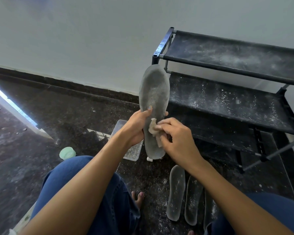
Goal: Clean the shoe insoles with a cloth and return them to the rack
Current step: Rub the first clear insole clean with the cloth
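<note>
Head view: the left hand (136,128) grips a grey insole (154,99) upright beside the dusty rack (227,99). The right hand (178,139) pinches a cloth (153,128) against it. More insoles (176,192) lie on the floor (66,107).

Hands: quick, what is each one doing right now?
Left hand: closed around the insole, holding it upright.
Right hand: closed on the cloth, pressing it against the insole.

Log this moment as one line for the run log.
step: wiping insole | left hand: holds insole upright | right hand: presses cloth on it | floor: other insoles waiting | rack: dusty, no insoles
</note>
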Demonstrator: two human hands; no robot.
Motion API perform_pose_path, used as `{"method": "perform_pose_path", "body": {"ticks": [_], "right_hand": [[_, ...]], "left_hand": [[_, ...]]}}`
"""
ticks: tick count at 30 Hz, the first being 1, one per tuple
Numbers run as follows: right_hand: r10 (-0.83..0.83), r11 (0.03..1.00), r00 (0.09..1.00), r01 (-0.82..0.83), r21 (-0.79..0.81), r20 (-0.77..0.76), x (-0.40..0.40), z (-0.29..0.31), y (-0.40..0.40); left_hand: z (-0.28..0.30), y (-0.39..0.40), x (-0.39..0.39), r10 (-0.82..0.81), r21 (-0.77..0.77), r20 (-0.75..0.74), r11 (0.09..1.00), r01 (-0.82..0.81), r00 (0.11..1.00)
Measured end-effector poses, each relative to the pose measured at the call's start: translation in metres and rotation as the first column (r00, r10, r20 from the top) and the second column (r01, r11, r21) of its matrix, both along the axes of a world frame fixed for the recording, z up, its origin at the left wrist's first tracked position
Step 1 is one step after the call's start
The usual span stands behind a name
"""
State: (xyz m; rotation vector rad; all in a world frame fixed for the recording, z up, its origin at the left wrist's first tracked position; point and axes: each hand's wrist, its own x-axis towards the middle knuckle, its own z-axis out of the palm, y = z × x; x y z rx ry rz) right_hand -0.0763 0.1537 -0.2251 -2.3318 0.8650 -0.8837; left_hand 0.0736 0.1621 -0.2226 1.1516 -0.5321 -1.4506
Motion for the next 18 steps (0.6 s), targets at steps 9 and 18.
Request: {"method": "perform_pose_path", "body": {"ticks": [9,18], "right_hand": [[0.234,0.970,0.897,-0.193,0.146,-0.374,-0.003,-0.008,0.007],[0.015,0.998,0.997,-0.020,0.053,0.081,0.001,-0.001,-0.001]], "left_hand": [[0.000,0.003,0.002,0.012,0.011,0.009,1.000,-0.012,1.000],[0.006,0.003,-0.003,-0.079,0.072,-0.083,0.994,0.085,0.993]]}}
